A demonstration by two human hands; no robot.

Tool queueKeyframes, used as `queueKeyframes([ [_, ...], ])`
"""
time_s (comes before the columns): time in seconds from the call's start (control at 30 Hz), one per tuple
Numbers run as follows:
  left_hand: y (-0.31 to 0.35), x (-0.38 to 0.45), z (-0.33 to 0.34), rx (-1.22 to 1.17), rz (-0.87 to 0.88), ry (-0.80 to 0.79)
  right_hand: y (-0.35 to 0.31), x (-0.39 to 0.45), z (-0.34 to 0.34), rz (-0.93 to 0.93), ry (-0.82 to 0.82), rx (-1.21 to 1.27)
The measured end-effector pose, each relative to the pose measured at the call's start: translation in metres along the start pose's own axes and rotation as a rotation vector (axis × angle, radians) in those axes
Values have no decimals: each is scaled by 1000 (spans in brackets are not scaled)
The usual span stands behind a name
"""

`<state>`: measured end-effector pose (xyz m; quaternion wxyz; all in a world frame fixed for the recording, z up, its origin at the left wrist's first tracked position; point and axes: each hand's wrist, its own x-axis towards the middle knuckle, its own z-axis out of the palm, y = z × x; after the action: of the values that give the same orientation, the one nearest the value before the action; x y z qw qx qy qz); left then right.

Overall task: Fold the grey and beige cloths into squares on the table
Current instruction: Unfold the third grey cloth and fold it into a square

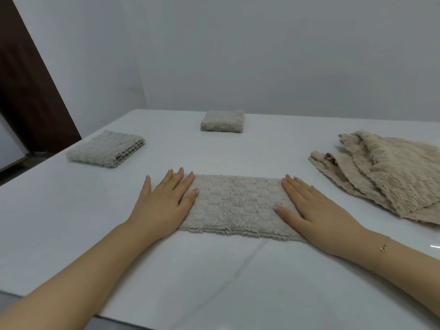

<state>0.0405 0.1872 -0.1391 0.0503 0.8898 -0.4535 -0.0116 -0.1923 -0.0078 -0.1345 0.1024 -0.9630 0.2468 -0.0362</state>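
A grey fluffy cloth (235, 206) lies folded into a long rectangle on the white table (71, 210) in front of me. My left hand (164, 201) rests flat on its left end, fingers spread. My right hand (314, 210) lies flat on its right end, fingers apart. Neither hand grips the cloth. A folded grey square (106, 148) sits at the far left. Another folded grey square (223, 121) sits at the far middle. Loose beige cloths (385, 172) lie in a rumpled pile at the right.
A pale wall (262, 55) rises behind the table's far edge. A dark brown door or panel (26, 86) stands at the far left. The table's near edge runs along the bottom left. A thin bracelet (384, 245) circles my right wrist.
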Motion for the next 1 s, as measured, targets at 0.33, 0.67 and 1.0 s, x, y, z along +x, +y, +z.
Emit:
queueKeyframes([
  [0.33, 75, -25, -15, -208, 475, 491, 28, -8, -10, 6, 198, 645],
  [0.67, 161, -14, 4, -173, 800, 266, 62, -2, -19, 76, 259, 828],
  [1.0, 161, -18, 12, -384, 670, 403, 67, -3, -22, -38, 169, 802],
])
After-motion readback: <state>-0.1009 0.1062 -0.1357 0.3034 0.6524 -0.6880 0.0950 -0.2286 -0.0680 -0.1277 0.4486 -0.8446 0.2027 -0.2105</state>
